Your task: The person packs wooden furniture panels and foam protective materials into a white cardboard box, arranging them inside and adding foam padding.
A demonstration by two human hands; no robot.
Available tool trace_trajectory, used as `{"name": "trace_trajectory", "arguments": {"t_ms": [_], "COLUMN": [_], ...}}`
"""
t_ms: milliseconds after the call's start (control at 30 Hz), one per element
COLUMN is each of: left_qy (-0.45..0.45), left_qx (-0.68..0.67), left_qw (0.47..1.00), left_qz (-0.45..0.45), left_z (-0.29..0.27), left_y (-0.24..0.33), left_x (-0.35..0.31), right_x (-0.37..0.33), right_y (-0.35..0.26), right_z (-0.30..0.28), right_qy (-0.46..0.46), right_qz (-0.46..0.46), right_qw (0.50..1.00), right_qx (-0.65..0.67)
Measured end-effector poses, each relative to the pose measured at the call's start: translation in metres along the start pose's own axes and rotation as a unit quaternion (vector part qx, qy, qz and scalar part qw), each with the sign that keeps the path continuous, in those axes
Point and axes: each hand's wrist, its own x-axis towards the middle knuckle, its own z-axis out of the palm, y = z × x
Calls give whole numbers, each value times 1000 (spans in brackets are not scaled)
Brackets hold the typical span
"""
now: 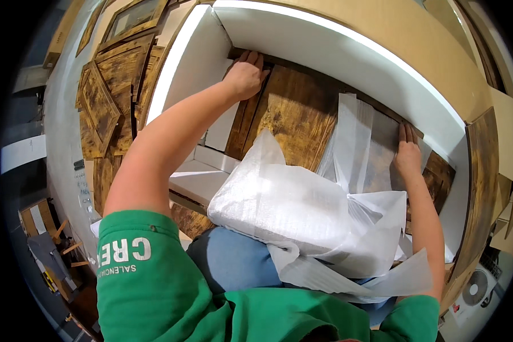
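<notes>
One bare left hand [246, 77] rests at twelve o'clock, fingers bent at the far edge of a brown wooden panel [297, 108] inside a white-lined box [393, 37]. Near three o'clock, the right hand [408, 157] has its fingers together, almost straight, against the far side of a translucent sheet [376, 157] over the panel. Whether either grips anything, I cannot tell. A white wrapped bundle [285, 199] lies just below centre, towards five o'clock.
</notes>
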Motion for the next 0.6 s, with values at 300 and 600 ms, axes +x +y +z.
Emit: {"name": "trace_trajectory", "arguments": {"t_ms": [300, 600], "left_qy": [10, 79], "left_qx": [-28, -100], "left_qw": [998, 989], "left_qz": [-54, 69], "left_z": [-13, 1], "left_y": [15, 52], "left_x": [-2, -6], "right_x": [4, 46], "right_y": [-2, -138], "right_z": [-16, -40], "right_qy": [33, 87], "right_qz": [-41, -171], "right_qw": [999, 973], "right_qx": [-12, 127]}}
